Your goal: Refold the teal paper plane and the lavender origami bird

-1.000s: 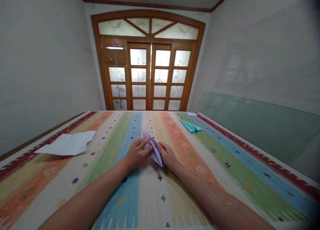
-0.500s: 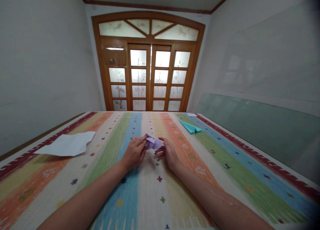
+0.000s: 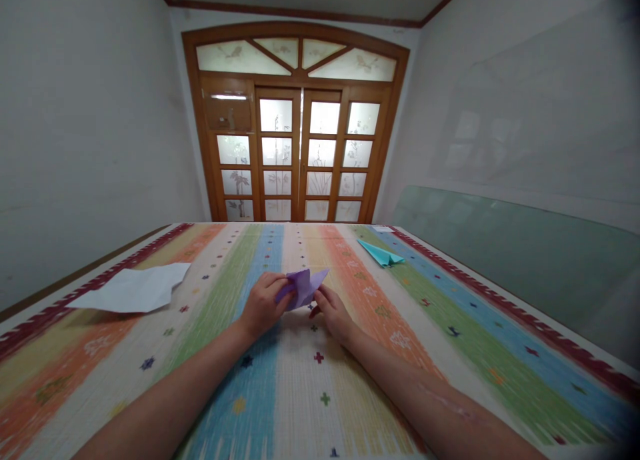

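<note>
A small piece of folded purple paper (image 3: 302, 288), with flaps standing up, is held between my hands above the middle of the striped tablecloth (image 3: 300, 380). My left hand (image 3: 264, 303) pinches its left side between thumb and fingers. At the lower right edge of the paper, my right hand (image 3: 334, 311) has thumb and fingers closed on it; some of those fingertips are hidden.
A turquoise folded paper plane (image 3: 383, 254) lies at the right rear of the table. On the left rests a creased white sheet (image 3: 133, 289). A pale green glass panel (image 3: 500, 253) leans along the right wall, and wooden doors (image 3: 301, 153) stand beyond the table.
The purple paper has been turned and its flaps now spread wider and stand higher. My right fingers have shifted down and closed on its edge. My left hand has moved slightly left.
</note>
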{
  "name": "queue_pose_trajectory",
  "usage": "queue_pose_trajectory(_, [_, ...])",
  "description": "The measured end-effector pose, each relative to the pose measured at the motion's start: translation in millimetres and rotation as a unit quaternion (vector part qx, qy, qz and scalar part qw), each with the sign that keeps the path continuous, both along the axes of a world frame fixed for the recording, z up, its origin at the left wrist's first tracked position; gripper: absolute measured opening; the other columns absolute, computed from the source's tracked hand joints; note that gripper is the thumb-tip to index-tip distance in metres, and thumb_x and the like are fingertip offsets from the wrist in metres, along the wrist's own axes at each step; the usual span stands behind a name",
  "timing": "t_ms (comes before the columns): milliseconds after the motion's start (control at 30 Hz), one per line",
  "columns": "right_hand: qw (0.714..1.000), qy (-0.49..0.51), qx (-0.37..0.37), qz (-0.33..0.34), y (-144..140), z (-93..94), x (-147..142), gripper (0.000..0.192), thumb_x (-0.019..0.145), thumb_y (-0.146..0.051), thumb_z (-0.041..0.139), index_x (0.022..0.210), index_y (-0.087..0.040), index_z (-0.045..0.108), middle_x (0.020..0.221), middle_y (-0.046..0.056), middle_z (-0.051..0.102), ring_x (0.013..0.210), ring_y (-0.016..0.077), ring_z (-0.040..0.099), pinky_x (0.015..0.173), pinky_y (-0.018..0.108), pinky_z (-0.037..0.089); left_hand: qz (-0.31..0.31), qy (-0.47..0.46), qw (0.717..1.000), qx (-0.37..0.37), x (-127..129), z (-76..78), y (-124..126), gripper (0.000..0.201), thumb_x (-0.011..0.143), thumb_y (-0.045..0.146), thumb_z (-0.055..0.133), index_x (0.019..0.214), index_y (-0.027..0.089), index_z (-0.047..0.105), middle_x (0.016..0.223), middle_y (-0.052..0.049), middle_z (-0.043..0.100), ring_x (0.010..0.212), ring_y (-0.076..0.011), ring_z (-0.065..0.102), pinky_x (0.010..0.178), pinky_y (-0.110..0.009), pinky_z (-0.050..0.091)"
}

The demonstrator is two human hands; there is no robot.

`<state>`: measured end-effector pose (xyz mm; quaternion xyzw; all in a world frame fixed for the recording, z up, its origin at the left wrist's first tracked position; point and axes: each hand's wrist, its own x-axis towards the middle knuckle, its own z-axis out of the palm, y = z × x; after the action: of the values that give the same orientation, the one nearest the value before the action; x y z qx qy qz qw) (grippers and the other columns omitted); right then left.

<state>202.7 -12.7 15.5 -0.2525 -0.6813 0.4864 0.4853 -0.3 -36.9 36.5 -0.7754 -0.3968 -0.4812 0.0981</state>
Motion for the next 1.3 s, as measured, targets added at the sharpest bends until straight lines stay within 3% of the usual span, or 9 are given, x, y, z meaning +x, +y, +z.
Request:
queue_pose_trajectory(233, [0.999,-0.008,-0.026,0.022,-3.7,4.1,-1.6,0.036,0.083,-0.047,0.065,0.106,-0.02,0.059,0.096,0.006,0.061,0.084,0.0191,0.06,0.055,0.025,0.052,-0.023,-0.056,0.996,-0.065,-0.4,0.4,0.4,0.011,0.091,0.016,0.05,0.09,0.019,0.061,0.089,-0.007,0.065,0.085,-0.0187,0.061,0.078,-0.033,0.051])
queue_pose_trajectory(367, [0.995,0.03,-0.088,0.031,-1.7,4.7,-1.2,0.037,0.079,-0.042,0.069,0.107,-0.021,0.058,0.095,0.006,0.061,0.079,0.0186,0.062,0.051,0.024,0.052,-0.01,-0.069,0.995,-0.077,-0.6,1.1,0.2,0.011,0.089,0.014,0.048,0.088,0.019,0.058,0.084,-0.005,0.063,0.079,-0.0173,0.059,0.074,-0.031,0.051])
queue_pose_trajectory(500, [0.982,0.073,-0.167,0.04,1.9,2.6,-0.1,0.044,0.076,-0.034,0.071,0.115,-0.022,0.054,0.085,0.002,0.061,0.068,0.0148,0.061,0.053,0.024,0.051,-0.007,-0.064,0.996,-0.064,1.0,2.5,-1.2,0.012,0.09,0.014,0.048,0.086,0.019,0.058,0.085,-0.006,0.061,0.082,-0.0182,0.058,0.076,-0.031,0.049])
queue_pose_trajectory(633, [0.972,0.101,-0.204,0.052,4.9,-1.1,1.6,0.047,0.075,-0.03,0.071,0.118,-0.023,0.053,0.072,-0.003,0.057,0.053,0.01,0.052,0.052,0.025,0.05,-0.012,-0.045,0.997,-0.066,2.0,2.9,-3.5,0.019,0.09,0.011,0.047,0.09,0.019,0.064,0.093,-0.006,0.06,0.088,-0.0176,0.058,0.081,-0.031,0.048])
queue_pose_trajectory(767, [0.963,0.112,-0.234,0.072,5.7,-2.9,3.3,0.039,0.073,-0.03,0.072,0.109,-0.023,0.057,0.07,-0.004,0.054,0.051,0.0089,0.048,0.052,0.025,0.049,-0.016,-0.037,0.996,-0.074,1.6,2.1,-3.9,0.026,0.089,0.008,0.046,0.097,0.02,0.067,0.097,-0.006,0.059,0.092,-0.018,0.059,0.084,-0.031,0.049])
queue_pose_trajectory(1033, [0.945,0.14,-0.269,0.12,4.0,1.9,3.6,0.022,0.072,-0.025,0.066,0.092,-0.021,0.058,0.066,-0.003,0.052,0.055,0.0109,0.049,0.053,0.024,0.047,-0.01,-0.029,0.996,-0.081,0.0,-0.5,-2.1,0.029,0.09,0.009,0.045,0.105,0.019,0.067,0.098,-0.008,0.059,0.093,-0.0193,0.058,0.086,-0.033,0.049])
queue_pose_trajectory(1200, [0.959,0.109,-0.248,0.079,8.2,-4.5,1.9,0.018,0.076,-0.028,0.069,0.091,-0.019,0.063,0.062,-0.005,0.048,0.05,0.0078,0.042,0.052,0.022,0.044,-0.009,-0.043,0.994,-0.099,0.0,-4.5,1.5,0.028,0.089,0.01,0.048,0.106,0.018,0.068,0.099,-0.008,0.059,0.093,-0.019,0.058,0.087,-0.033,0.048])
queue_pose_trajectory(1300, [0.966,0.105,-0.23,0.05,10.3,-6.2,1.9,0.018,0.078,-0.031,0.069,0.091,-0.019,0.066,0.066,-0.003,0.052,0.053,0.0081,0.045,0.052,0.02,0.043,-0.001,-0.082,0.99,-0.112,-2.0,-5.0,5.7,0.025,0.089,0.012,0.05,0.103,0.017,0.069,0.095,-0.007,0.06,0.084,-0.0171,0.059,0.078,-0.03,0.049])
